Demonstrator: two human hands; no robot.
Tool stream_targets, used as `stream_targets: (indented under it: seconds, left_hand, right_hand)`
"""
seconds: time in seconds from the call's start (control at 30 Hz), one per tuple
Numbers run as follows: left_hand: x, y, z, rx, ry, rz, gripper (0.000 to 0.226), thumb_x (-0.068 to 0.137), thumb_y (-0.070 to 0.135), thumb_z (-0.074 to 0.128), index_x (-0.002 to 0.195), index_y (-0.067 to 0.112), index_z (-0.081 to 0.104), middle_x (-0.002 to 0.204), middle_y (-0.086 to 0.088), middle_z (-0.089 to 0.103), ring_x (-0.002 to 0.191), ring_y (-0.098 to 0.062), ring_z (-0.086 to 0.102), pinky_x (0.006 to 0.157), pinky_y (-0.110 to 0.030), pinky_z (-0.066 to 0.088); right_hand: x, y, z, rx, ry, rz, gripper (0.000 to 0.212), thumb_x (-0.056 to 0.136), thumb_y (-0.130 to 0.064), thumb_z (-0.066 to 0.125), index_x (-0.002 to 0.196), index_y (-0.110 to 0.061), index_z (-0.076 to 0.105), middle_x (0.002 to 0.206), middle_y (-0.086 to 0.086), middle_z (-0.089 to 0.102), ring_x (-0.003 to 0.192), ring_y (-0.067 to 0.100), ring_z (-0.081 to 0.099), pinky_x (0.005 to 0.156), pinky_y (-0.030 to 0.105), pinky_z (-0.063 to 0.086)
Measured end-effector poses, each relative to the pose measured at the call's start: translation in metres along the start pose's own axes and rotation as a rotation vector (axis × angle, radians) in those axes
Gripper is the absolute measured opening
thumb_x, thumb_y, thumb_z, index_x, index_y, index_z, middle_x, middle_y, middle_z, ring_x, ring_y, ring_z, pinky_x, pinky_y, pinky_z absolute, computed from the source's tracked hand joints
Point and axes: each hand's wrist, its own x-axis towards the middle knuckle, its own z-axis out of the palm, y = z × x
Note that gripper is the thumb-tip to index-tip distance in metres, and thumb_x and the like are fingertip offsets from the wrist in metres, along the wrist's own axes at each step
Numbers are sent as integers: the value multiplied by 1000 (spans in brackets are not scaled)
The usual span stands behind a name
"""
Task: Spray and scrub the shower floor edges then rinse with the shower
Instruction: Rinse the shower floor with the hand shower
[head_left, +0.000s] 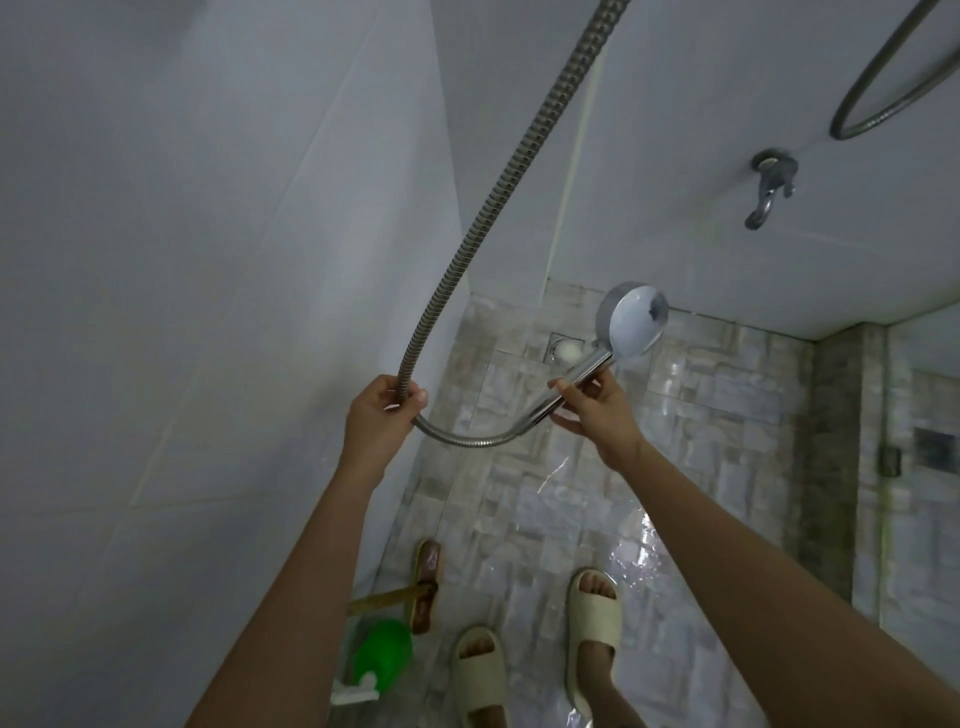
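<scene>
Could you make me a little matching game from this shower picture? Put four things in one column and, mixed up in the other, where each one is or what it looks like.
Things
1. shower head
2. hose
3. spray bottle
4. brush

Descriptions
A. green, down on the floor by the wall
B. gripped by the left hand
C. held by its handle in the right hand
D. brown, lying on the floor, with a long handle

Pairs: 1-C, 2-B, 3-A, 4-D
</scene>
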Motion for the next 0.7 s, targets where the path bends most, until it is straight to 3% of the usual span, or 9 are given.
stream_targets:
  seconds: [0.07,0.2,0.4,0.57,0.7]
  left_hand:
    - [-3,6,11,-65,-5,-40,11,90,18,74,85,17,65,94,-8,72,106,-29,70,92,-37,57]
    - [-10,19,37,-119,-7,-133,39,86,42,75,93,5,70,92,-11,74,95,-19,71,89,-33,59]
    - [-9,24,82,-106,11,-120,18,94,24,69,80,14,69,91,-11,75,100,-24,71,90,-34,58]
    - [-10,26,117,-69,-48,-128,13,94,20,69,82,16,71,98,-7,74,101,-20,70,80,-26,58]
    - [-10,24,148,-42,-109,-144,8,95,17,67,92,13,72,99,-5,75,99,-18,72,79,-26,58]
  right_hand:
    - [8,-13,-14,3,25,-25,26,90,-7,62,111,-16,48,112,14,64,104,28,63,81,43,57]
    - [21,-35,-43,17,86,-57,20,90,-7,63,101,-17,50,119,19,60,107,30,62,80,41,57]
    - [32,-59,-88,30,149,-145,21,91,-6,61,104,-15,49,120,21,57,104,26,62,79,39,58]
    - [35,-68,-138,52,236,-173,32,89,-9,64,116,-10,48,123,22,57,108,29,64,74,37,59]
    - [28,-67,-179,101,317,-178,28,89,-8,63,112,-11,47,124,23,57,108,31,63,71,35,59]
